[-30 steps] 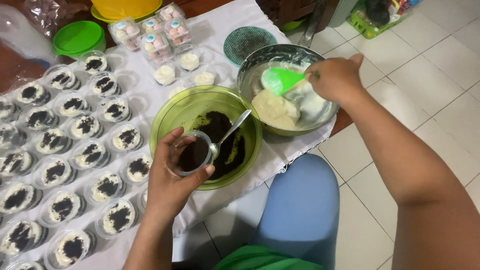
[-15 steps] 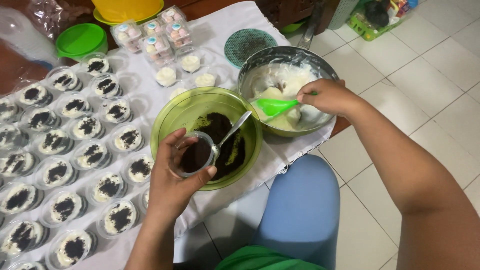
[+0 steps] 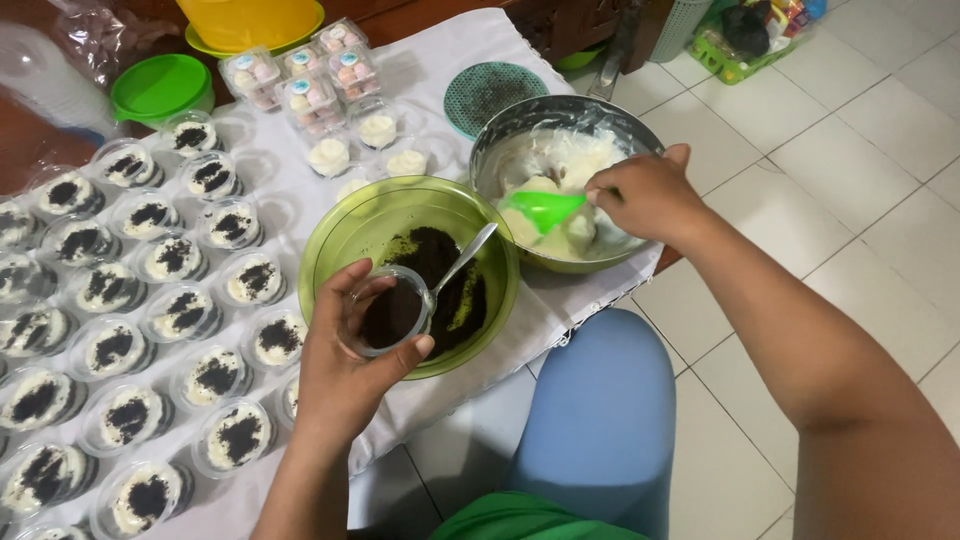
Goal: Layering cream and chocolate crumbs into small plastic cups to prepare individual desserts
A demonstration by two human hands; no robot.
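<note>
Left hand clamps a small clear cup over the green crumb bowl to catch spills; right hand grips a green spatula in the steel cream bowl

The round plastic bowl is green with dark brown crumbs. The small plastic spoon is bright green. The round metal bowl is silver with white cream. The cloth is white.

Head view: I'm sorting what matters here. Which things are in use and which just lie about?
In use: left hand holding small clear cup; green bowl of dark crumbs; right hand holding green spatula; metal bowl of cream.

Lying about: green lid; round mat; yellow bowl.
</note>
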